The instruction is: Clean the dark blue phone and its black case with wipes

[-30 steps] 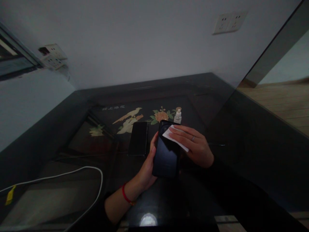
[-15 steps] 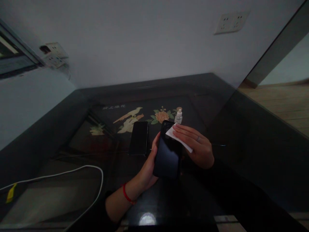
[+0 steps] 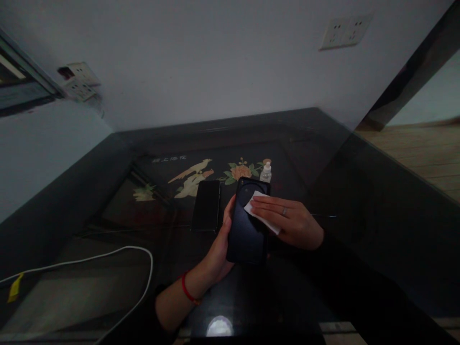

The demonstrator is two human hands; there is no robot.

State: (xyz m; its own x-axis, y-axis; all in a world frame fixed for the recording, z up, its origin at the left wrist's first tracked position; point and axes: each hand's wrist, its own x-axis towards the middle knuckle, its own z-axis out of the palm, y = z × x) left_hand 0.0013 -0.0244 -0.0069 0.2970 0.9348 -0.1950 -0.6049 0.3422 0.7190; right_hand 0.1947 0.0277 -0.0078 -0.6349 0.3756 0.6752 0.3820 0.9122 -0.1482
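A dark phone [image 3: 247, 239] is held tilted above the table, its back with a round camera area facing me. My left hand [image 3: 221, 244] grips it along the left edge, thumb on the side. My right hand [image 3: 289, 220] pinches a folded white wipe [image 3: 264, 218] and presses it on the upper right of the phone's back, just below the camera area. A second dark phone [image 3: 206, 206] lies flat on the table, left of the held one. Behind the held phone stands a small clear bottle [image 3: 266, 172] with a white top.
The dark glossy table [image 3: 143, 143] carries a bird-and-flower pattern and meets the wall. A white cable [image 3: 108, 254] with a yellow tag [image 3: 15, 287] curves along the left. Wall sockets [image 3: 345, 32] are on the upper right, with more sockets [image 3: 81, 81] on the left.
My right hand has slid the wipe down and slightly left over the phone's back, uncovering more of the camera area. The held phone has shifted slightly left.
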